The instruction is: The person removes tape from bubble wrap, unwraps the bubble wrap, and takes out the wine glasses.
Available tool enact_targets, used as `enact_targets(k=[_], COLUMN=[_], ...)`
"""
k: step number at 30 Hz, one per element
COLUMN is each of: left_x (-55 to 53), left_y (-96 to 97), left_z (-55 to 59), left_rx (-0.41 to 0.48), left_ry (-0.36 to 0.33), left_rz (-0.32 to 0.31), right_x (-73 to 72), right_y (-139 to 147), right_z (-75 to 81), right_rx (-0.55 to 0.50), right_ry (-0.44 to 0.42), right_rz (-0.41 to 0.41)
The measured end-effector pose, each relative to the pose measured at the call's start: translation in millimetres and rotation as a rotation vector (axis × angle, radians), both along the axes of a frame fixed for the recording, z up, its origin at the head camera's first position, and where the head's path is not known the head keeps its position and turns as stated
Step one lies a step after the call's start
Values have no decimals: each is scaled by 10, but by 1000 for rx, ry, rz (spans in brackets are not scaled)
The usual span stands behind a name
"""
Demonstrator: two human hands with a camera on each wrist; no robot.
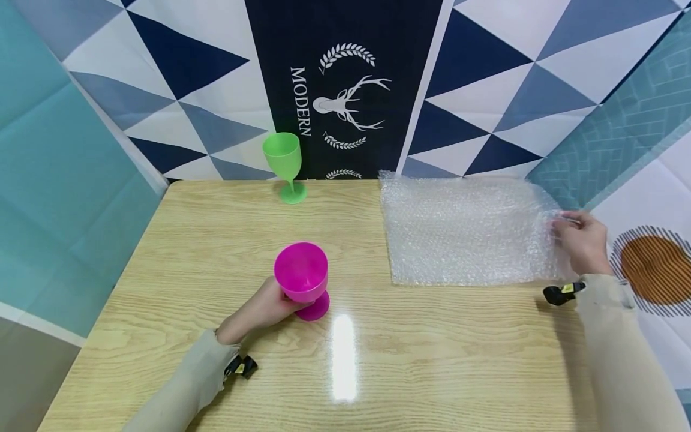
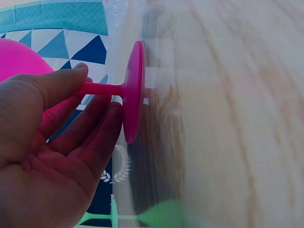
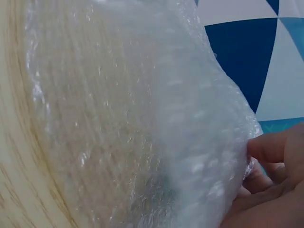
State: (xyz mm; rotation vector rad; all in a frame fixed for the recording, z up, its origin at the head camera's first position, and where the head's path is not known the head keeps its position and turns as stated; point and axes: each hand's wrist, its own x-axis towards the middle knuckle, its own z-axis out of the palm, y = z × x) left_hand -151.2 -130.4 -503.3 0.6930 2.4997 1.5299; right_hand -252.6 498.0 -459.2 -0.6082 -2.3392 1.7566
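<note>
My left hand (image 1: 272, 305) pinches the stem of a magenta plastic goblet (image 1: 301, 270) near the middle of the table. In the left wrist view the thumb and fingers close round the stem (image 2: 102, 89), just above the round foot (image 2: 134, 92). The goblet stands upright with its bowl opening facing up. At the table's right end, my right hand (image 1: 585, 240) pinches the right edge of a clear bubble wrap sheet (image 1: 464, 231). That edge is lifted and bends in the right wrist view, with thumb and fingers (image 3: 268, 147) on it. The rest lies flat toward the back.
A green goblet (image 1: 283, 157) stands upright at the table's back edge, left of centre. Patterned cloth (image 1: 205, 72) rises behind the wooden table (image 1: 216, 228), with more cloth along both sides. A bright light reflection (image 1: 344, 360) lies on the tabletop in front of the magenta goblet.
</note>
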Motion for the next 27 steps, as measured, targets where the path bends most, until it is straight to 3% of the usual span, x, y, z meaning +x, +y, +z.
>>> enact_targets(k=[4, 11, 17, 27], left_x=[-1, 2, 14, 19], left_y=[-10, -8, 5, 26], left_z=[-7, -12, 3, 33], left_rx=[-8, -14, -17, 3], left_ry=[22, 31, 47, 13], left_rz=[-1, -2, 6, 27], right_x=[-58, -71, -64, 14], right_y=[28, 53, 75, 15], right_z=[-36, -90, -157, -152], right_rx=[-18, 213, 314, 472], right_ry=[-22, -115, -150, -59], right_rz=[-3, -11, -34, -16])
